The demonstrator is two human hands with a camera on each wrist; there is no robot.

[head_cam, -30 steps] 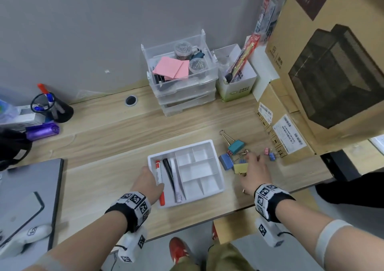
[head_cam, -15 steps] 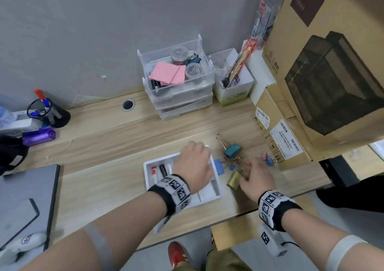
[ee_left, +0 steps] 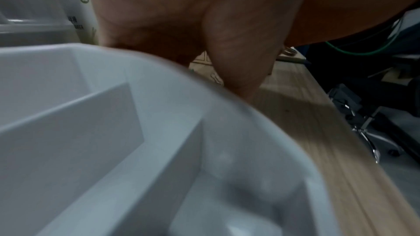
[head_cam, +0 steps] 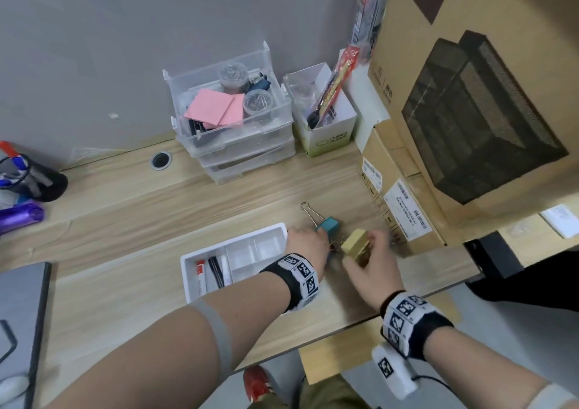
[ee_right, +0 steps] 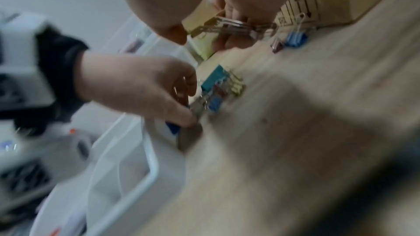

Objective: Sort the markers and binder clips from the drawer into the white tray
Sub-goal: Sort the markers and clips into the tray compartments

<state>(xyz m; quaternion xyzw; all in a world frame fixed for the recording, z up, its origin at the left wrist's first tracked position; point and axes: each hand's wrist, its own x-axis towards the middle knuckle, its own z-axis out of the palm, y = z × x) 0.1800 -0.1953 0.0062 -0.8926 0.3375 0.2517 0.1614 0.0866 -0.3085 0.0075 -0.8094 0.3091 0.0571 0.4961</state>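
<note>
beside white tray (head_cam: 200, 253), right hand (head_cam: 374, 270) gripping one yellow clip (head_cam: 355, 242)

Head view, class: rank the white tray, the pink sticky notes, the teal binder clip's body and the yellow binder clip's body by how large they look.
1. white tray
2. pink sticky notes
3. yellow binder clip, partly hidden by fingers
4. teal binder clip; near the yellow's size, so unsure

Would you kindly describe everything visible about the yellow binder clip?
The yellow binder clip is a large one with a matte mustard-yellow body and silvery wire handles. The right hand holds it lifted off the wooden desk, fingers pinching body and handles, right of the white tray.
</note>
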